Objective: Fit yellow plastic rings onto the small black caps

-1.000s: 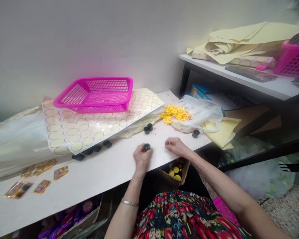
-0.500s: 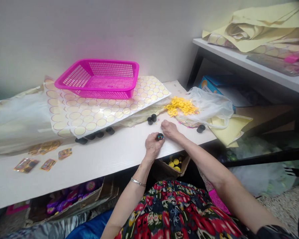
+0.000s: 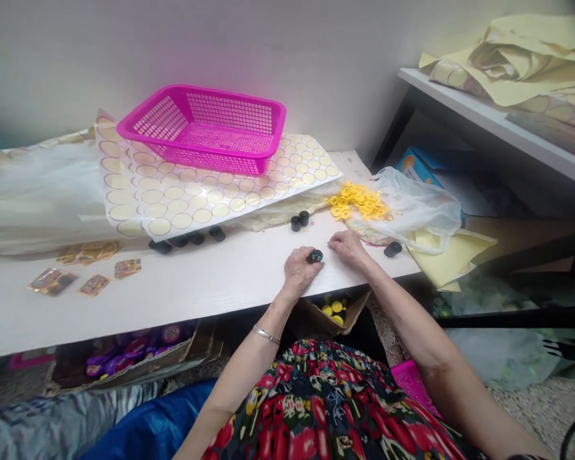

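Observation:
My left hand is closed around a small black cylinder, held upright just above the table's front part. Bright coloured bits show in the top of this black cylinder. To its right, my right hand is low at the table top with the fingertips pinched together; whatever they hold is too small or hidden to tell. Two more black cylinders stand behind my hands, and another black cylinder is to the right. A pile of yellow ring-shaped plastic pieces lies beyond my right hand.
A pink basket sits on sheets of round stickers at the back. Printed packets lie at left. A clear plastic bag is at right, below a white shelf. Under the table's edge stands a carton with yellow caps.
My right hand has moved right, away from the black cylinder in my left hand. The whole view has shifted slightly; my left hand keeps its hold.

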`<act>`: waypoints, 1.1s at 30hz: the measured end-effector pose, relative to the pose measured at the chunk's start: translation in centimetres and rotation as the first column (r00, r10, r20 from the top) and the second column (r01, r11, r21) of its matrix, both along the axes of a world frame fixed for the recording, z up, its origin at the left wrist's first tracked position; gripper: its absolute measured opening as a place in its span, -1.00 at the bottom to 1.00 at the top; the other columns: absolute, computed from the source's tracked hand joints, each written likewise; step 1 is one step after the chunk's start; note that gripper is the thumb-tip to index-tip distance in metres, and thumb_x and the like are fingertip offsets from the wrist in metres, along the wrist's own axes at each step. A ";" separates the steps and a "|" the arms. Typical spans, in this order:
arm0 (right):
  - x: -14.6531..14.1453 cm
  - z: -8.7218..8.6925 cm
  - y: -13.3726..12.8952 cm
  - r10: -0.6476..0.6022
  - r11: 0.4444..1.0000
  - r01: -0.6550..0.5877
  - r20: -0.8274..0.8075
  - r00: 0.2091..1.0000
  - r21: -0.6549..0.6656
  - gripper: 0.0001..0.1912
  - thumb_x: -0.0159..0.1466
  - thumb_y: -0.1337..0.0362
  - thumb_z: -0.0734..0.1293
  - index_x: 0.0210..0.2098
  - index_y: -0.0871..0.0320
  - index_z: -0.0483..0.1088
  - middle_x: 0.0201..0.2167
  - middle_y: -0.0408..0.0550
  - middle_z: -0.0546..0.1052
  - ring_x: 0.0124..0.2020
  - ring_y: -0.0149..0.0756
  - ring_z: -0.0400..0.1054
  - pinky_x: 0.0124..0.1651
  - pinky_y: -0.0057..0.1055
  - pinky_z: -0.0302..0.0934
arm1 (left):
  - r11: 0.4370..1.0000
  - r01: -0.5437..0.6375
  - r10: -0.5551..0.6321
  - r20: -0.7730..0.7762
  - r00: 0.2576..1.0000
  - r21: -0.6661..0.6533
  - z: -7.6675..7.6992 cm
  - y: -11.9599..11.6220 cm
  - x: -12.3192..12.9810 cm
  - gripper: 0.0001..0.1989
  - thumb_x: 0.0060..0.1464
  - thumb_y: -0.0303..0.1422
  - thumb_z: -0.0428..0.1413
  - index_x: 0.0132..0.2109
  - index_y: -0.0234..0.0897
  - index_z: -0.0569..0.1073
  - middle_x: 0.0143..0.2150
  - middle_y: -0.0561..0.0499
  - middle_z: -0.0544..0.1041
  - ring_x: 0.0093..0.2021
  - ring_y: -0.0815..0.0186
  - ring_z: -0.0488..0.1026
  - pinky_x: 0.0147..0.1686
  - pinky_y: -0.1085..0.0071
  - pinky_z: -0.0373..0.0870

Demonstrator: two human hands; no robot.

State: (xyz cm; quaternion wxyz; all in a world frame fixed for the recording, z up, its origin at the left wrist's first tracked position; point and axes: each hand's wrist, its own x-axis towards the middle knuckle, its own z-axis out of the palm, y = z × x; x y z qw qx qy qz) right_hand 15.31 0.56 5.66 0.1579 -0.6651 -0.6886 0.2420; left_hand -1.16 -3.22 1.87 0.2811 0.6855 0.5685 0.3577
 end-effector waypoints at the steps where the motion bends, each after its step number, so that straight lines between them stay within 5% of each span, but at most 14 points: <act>1: 0.0 -0.1 -0.3 0.023 0.999 -0.023 0.017 1.000 0.027 -0.82 0.10 0.31 0.26 -0.38 0.23 0.48 -0.38 -0.01 0.52 -0.30 -0.32 0.35 -0.23 -0.46 0.13 | 1.000 -0.001 0.001 0.002 1.000 0.003 -0.1 0.0 0.0 -0.73 -0.23 -0.32 0.21 -0.27 -0.19 0.49 -0.33 0.06 0.46 -0.30 0.32 0.34 -0.25 0.40 0.27; 5: -0.3 -0.5 -1.3 0.054 0.988 -0.068 0.105 0.993 0.137 -0.84 0.15 0.36 0.21 -0.37 0.20 0.43 -0.29 0.00 0.47 -0.24 -0.28 0.31 -0.20 -0.42 0.10 | 1.000 -0.016 0.016 0.008 1.000 0.010 -0.2 0.0 0.1 -0.72 -0.23 -0.32 0.21 -0.25 -0.19 0.48 -0.31 0.06 0.47 -0.28 0.31 0.35 -0.23 0.39 0.27; 12: -1.7 1.0 -2.8 0.242 0.930 -0.188 -0.141 0.960 0.317 -0.86 0.19 0.35 0.19 -0.42 0.19 0.37 -0.41 -0.08 0.38 -0.34 -0.36 0.27 -0.22 -0.46 0.11 | 0.997 0.029 -0.023 -0.081 0.996 0.070 0.4 -0.2 0.1 -0.86 -0.15 -0.29 0.15 -0.36 -0.20 0.47 -0.45 0.08 0.41 -0.36 0.34 0.30 -0.35 0.43 0.21; 23: -3.3 2.7 -3.7 0.347 0.887 -0.418 0.310 0.885 0.199 -0.80 0.22 0.38 0.16 -0.36 0.18 0.42 -0.40 -0.07 0.37 -0.36 -0.36 0.23 -0.34 -0.47 0.01 | 0.999 0.038 -0.034 -0.107 0.994 0.031 0.6 -0.3 0.0 -0.81 -0.11 -0.30 0.11 -0.27 -0.14 0.49 -0.40 0.10 0.46 -0.32 0.34 0.32 -0.30 0.44 0.23; 33: -3.3 2.3 -3.4 0.425 0.816 -0.538 0.415 0.805 0.209 -0.75 0.19 0.47 0.12 -0.30 0.22 0.42 -0.40 -0.03 0.38 -0.36 -0.32 0.19 -0.32 -0.43 -0.02 | 1.000 0.013 -0.012 -0.080 0.997 0.020 0.9 -0.4 0.1 -0.84 -0.16 -0.35 0.14 -0.32 -0.16 0.49 -0.41 0.11 0.46 -0.34 0.35 0.32 -0.33 0.45 0.22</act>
